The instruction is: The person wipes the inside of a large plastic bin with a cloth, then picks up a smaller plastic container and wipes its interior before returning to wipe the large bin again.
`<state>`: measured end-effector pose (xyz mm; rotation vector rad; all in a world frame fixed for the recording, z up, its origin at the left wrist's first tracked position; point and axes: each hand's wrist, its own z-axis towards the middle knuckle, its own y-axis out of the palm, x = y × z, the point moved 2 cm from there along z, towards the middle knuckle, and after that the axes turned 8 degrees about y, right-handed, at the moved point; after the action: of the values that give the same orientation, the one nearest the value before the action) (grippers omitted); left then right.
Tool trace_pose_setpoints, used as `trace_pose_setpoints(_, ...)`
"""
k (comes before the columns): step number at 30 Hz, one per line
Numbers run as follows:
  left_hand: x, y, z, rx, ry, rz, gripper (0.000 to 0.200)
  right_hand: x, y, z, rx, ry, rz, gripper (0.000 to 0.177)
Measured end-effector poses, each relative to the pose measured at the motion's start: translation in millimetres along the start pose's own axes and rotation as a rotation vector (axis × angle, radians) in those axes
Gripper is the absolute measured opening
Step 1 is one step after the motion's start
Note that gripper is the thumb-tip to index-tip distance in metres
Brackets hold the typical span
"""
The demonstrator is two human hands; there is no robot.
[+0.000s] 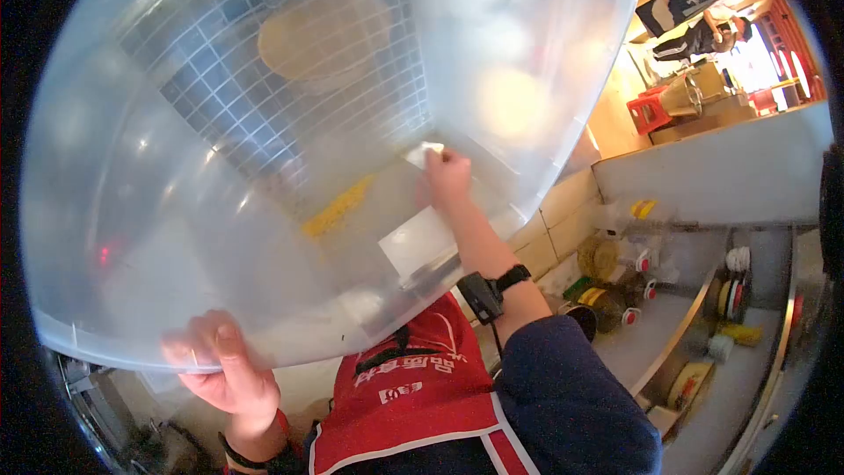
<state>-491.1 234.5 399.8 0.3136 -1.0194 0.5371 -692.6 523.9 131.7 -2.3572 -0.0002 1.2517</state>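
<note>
A large translucent plastic tub (pixel 176 273) fills most of the view, tilted so that I look into it. My left hand (pixel 224 365) grips its near rim, thumb on top and the fingers blurred. Inside the tub, my right hand (pixel 448 178) is closed on a small flat white piece (pixel 422 153) close to the tub's wall. A white rectangular label (pixel 419 243) shows by my right forearm. Left of that hand is a yellow patch (pixel 338 207). Blue tiles (pixel 264 114) and a round beige shape (pixel 325 35) show through the plastic.
To the right, metal shelving (pixel 677 334) holds bottles with yellow contents (pixel 602 301) and rolls of tape (pixel 730 297). A pale partition (pixel 712 167) stands behind it. At the far upper right are a red stool (pixel 648 112) and a person in dark clothes (pixel 694 40).
</note>
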Motion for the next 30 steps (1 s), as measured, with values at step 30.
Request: trace_pose_setpoints(30,-4,-4,-9,0.021,-0.005,0.000,0.031,-32,15,-20,0.249,-0.489,-0.160,0.015)
